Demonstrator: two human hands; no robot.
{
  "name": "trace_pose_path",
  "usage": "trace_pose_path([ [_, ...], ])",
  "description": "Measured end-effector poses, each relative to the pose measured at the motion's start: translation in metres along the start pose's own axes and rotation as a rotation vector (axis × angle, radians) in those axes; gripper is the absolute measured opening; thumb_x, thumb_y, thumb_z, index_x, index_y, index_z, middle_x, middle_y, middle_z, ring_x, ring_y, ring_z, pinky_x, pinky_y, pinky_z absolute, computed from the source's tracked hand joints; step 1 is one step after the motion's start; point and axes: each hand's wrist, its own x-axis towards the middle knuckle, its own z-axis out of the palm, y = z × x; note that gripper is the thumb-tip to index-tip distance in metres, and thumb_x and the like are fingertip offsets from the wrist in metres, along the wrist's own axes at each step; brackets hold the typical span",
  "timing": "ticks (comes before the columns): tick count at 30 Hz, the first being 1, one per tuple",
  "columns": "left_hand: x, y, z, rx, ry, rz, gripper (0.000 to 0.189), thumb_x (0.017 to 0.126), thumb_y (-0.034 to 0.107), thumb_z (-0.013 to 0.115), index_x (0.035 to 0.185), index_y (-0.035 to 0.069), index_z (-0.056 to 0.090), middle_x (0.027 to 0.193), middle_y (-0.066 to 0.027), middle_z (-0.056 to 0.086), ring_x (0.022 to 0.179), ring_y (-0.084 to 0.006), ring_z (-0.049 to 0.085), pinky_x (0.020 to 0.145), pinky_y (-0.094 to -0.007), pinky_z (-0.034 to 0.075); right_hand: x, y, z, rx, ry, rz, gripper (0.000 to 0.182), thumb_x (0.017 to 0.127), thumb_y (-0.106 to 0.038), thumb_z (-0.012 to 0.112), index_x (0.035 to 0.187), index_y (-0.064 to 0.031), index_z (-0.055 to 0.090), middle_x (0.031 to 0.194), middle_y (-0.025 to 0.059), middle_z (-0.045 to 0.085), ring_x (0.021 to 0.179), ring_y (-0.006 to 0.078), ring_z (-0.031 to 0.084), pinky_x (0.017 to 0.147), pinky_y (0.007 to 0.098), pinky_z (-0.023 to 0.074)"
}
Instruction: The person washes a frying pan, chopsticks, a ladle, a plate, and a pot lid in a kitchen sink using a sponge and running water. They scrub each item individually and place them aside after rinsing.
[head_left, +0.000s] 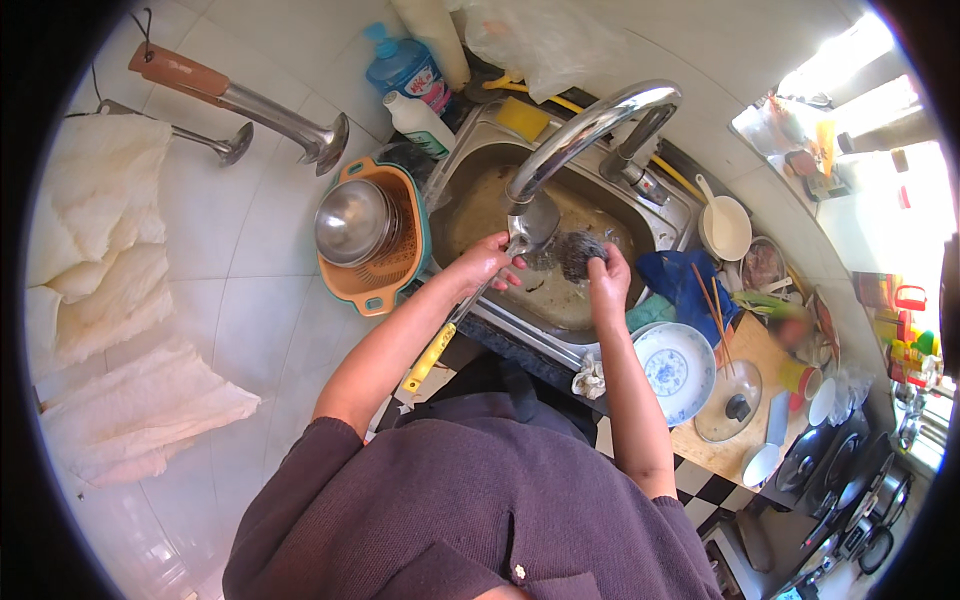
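My left hand is closed around the metal shaft of a ladle, whose yellow handle slants down toward me past the sink's front edge. The ladle's shiny head lies just below the spout of the chrome faucet, and water seems to run over it. In my right hand is a grey steel-wool scourer, held a little to the right of the ladle head. Both hands are over the stainless-steel sink, which holds murky water with dark bits in it.
Left of the sink, an orange colander carries stacked metal bowls. Behind it stand a blue detergent bottle and a white bottle. A yellow sponge lies on the back rim. To the right are plates, a blue cloth and a glass lid.
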Motion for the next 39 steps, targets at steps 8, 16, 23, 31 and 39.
trace_pose_path([
  [8,0.001,0.005,0.018,0.101,-0.033,0.139,0.015,0.096,0.024,0.055,0.100,0.009,0.054,0.081,-0.0026,0.060,0.051,-0.0054,0.050,0.040,-0.0183,0.035,0.012,-0.021,0.071,-0.590,-0.038,-0.569,0.044,0.084,-0.020,0.062,0.125,-0.0055,0.055,0.134,0.0232,0.049,0.125,0.0402,0.045,0.106,0.0486,0.0312],
  [16,-0.009,0.006,0.014,-0.109,-0.099,0.061,0.010,0.098,0.020,0.053,0.098,0.010,0.054,0.076,-0.0017,0.058,0.048,-0.0018,0.038,0.039,-0.0168,0.028,0.013,-0.015,0.065,-0.716,0.102,-0.425,0.047,0.087,-0.019,0.059,0.132,-0.0055,0.052,0.137,0.0211,0.049,0.127,0.0401,0.044,0.105,0.0465,0.0349],
  [23,-0.001,-0.001,0.028,0.041,0.019,0.072,0.011,0.095,0.017,0.052,0.088,0.010,0.057,0.059,0.0036,0.045,0.043,-0.0033,0.033,0.039,-0.0220,0.021,0.001,-0.037,0.074,-0.574,-0.361,-0.614,0.044,0.084,-0.017,0.059,0.126,-0.0021,0.056,0.138,0.0171,0.050,0.130,0.0385,0.042,0.108,0.0470,0.0312],
  [31,-0.021,0.002,0.019,0.029,-0.167,0.093,0.012,0.097,0.019,0.053,0.099,0.008,0.056,0.077,-0.0015,0.058,0.048,-0.0014,0.036,0.040,-0.0181,0.024,0.046,-0.035,0.065,-0.552,0.043,-0.222,0.032,0.088,-0.031,0.058,0.107,-0.0063,0.065,0.100,0.0198,0.066,0.095,0.0387,0.062,0.084,0.0458,0.0474],
  [39,-0.015,0.001,-0.002,-0.128,-0.148,0.054,0.010,0.099,0.018,0.050,0.100,0.009,0.053,0.083,-0.0031,0.061,0.050,-0.0013,0.038,0.041,-0.0164,0.026,0.061,0.039,0.003,-0.284,0.191,0.052,0.036,0.090,-0.036,0.060,0.090,0.0004,0.064,0.071,0.0134,0.064,0.064,0.0235,0.060,0.063,0.0392,0.0486],
])
